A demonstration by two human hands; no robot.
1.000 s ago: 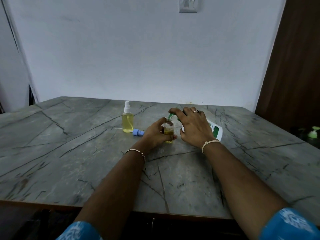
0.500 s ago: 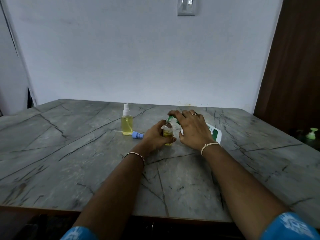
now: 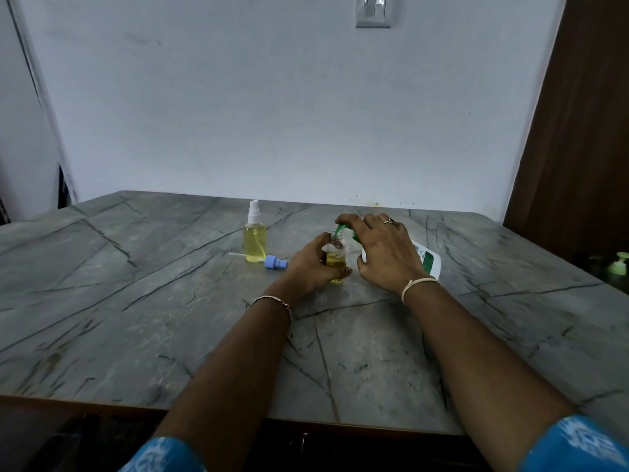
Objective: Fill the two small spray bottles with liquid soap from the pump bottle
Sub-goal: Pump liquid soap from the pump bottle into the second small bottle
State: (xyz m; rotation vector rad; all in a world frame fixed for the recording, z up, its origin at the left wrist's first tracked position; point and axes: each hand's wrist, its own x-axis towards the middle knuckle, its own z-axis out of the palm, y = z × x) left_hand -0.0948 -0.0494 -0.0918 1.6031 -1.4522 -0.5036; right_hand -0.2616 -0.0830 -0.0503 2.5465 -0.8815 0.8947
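The uncapped spray bottle [image 3: 336,257] stands upright near the middle of the table [image 3: 136,301]. Its long axis is vertical and its open neck points straight up. Yellow liquid fills roughly the lower half. The left hand [image 3: 311,265] grasps the body from the left, thumb across the front near the base.

Directly over the neck sits the green nozzle [image 3: 340,229] of the pump bottle [image 3: 427,260]. That bottle is tipped well over to the right of the small one. Its long axis runs from its base at the right up to the spout at the left. The right hand [image 3: 383,248] is clenched over the pump head, fingers curled down on it.

Assessment: the next stroke depends on the spout tip sitting above the narrow neck; any sideways drift puts soap on the table.

Further left, the capped spray bottle [image 3: 254,240] stands full. A blue spray head [image 3: 275,262] lies flat just beside it.
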